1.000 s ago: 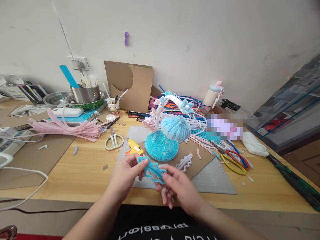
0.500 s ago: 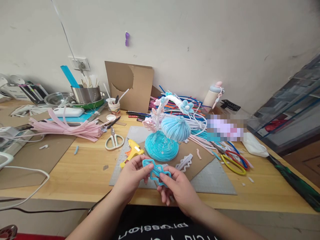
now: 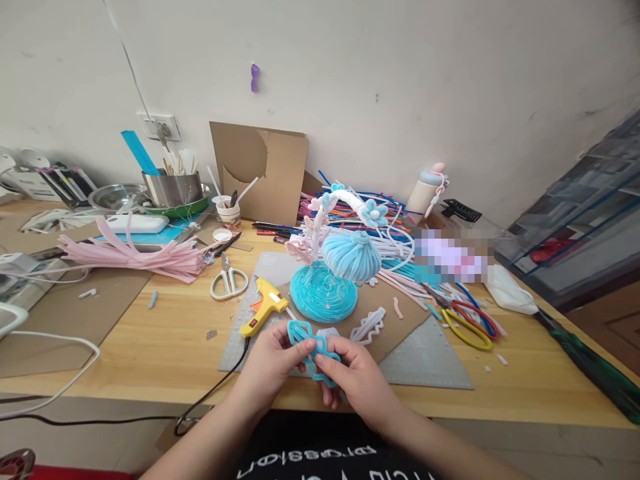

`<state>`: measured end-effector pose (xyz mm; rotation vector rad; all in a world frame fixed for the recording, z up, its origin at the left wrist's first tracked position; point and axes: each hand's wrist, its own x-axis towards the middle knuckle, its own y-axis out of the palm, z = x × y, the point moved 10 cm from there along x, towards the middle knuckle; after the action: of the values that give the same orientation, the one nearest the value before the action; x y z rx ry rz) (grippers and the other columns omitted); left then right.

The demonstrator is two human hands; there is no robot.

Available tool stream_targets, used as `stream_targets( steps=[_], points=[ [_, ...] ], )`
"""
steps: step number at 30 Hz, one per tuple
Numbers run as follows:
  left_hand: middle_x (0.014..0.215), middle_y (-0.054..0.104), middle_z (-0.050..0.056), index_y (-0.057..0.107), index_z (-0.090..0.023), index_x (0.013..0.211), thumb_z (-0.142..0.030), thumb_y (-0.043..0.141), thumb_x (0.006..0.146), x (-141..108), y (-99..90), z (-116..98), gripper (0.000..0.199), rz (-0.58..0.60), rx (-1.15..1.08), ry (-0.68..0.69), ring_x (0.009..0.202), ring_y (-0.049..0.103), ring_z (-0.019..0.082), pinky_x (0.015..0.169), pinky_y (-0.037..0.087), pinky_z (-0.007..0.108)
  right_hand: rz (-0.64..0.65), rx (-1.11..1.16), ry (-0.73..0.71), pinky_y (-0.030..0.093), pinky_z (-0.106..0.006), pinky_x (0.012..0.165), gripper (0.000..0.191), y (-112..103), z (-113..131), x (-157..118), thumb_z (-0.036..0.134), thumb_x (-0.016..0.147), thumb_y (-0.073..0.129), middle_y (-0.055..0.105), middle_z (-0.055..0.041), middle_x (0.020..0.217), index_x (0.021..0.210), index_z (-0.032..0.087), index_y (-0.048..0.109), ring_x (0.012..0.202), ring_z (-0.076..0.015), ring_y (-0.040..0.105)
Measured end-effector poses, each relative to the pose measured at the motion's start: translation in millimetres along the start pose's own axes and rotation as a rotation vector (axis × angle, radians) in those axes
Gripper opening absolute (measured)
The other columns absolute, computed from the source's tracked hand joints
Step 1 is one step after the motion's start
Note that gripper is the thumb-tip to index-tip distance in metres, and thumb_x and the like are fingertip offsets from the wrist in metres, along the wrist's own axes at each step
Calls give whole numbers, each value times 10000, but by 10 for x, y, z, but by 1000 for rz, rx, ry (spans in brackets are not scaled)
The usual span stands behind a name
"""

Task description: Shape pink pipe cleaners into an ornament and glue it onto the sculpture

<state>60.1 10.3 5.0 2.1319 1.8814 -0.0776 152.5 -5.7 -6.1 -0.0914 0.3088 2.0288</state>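
Between my two hands is a blue pipe-cleaner shape (image 3: 299, 331) with a wavy outline and strands through its middle. My left hand (image 3: 273, 357) pinches it from the left with thumb and fingers. Gripping its right part is my right hand (image 3: 356, 370), thumb on top and fingers partly hidden beneath. Just beyond stands a pipe-cleaner lamp with a coiled blue base (image 3: 324, 300), a pleated light-blue shade (image 3: 353, 255) and a white stem bearing small flowers. White wavy pipe-cleaner pieces (image 3: 369, 327) lie right of my fingers.
A yellow glue gun (image 3: 265, 307) rests left of my hands, its cord running off the front edge. White-handled scissors (image 3: 229, 283) and a pink pipe-cleaner bundle (image 3: 135, 252) lie farther left. Pliers with red and yellow handles (image 3: 467, 327) are at right, on the table (image 3: 175, 340).
Both hands have lowered slightly toward me with the blue shape, and their thumbs have come closer together on it. More of the glue gun and its cord now shows.
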Motion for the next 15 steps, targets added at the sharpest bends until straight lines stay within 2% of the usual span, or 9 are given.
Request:
stream_targets(
  steps=[3,5,6,8,9,10,12,13,15],
  points=[
    [616,569,-19,548,-158,710,-364,697,688,-9,1,-28,255,-16,4,34,563,512,111,527,413,225,-23,167,70,333,-149,328,259,-16,-71,-3,422,806,562,519,56,492,800,166,518,348,-67,475],
    [694,571,-10,556,-179,827,-405,664,715,-23,-20,-135,274,-17,-55,138,596,516,119,542,424,235,-5,356,148,247,-134,302,249,-11,-140,-8,408,813,538,538,41,530,800,162,509,336,-56,462],
    [772,578,2,556,-197,914,-417,665,712,-42,-44,-220,318,-18,-76,215,649,528,130,571,435,243,42,462,205,208,-134,298,252,27,-178,-16,403,814,521,534,38,537,768,156,504,323,-44,440],
    [960,569,36,548,-230,1050,-398,712,667,-105,-84,-411,449,-10,-36,379,815,538,164,682,446,265,217,648,355,165,-142,293,271,185,-237,-70,395,807,490,498,46,517,690,151,486,291,-22,373],
    [1031,556,51,566,-228,1059,-358,745,637,-137,-77,-486,477,8,34,437,908,523,187,750,436,275,321,705,437,165,-148,289,277,278,-256,-122,391,803,476,478,52,502,660,153,476,276,-19,345],
    [1030,563,59,609,-208,990,-321,747,642,-156,-44,-521,391,48,109,456,941,513,197,795,421,284,409,730,510,172,-154,284,283,355,-274,-179,391,803,458,469,53,490,646,156,471,266,-22,331],
    [880,600,46,642,-176,817,-283,714,686,-145,-17,-486,183,95,166,387,855,536,180,772,421,281,475,697,581,160,-159,269,335,414,-315,-236,434,827,402,498,30,489,666,153,489,260,-42,372],
    [777,600,26,629,-169,751,-280,696,706,-125,-32,-438,137,89,145,325,767,543,157,721,427,267,442,659,562,145,-158,265,384,393,-325,-215,474,845,364,528,9,504,702,148,506,268,-55,412],
    [625,565,-19,588,-165,695,-289,688,715,-82,-103,-336,160,20,49,216,605,514,109,603,410,226,297,585,432,124,-146,267,468,278,-288,-117,554,865,300,589,-26,580,830,146,527,307,-75,487]
  ],
)
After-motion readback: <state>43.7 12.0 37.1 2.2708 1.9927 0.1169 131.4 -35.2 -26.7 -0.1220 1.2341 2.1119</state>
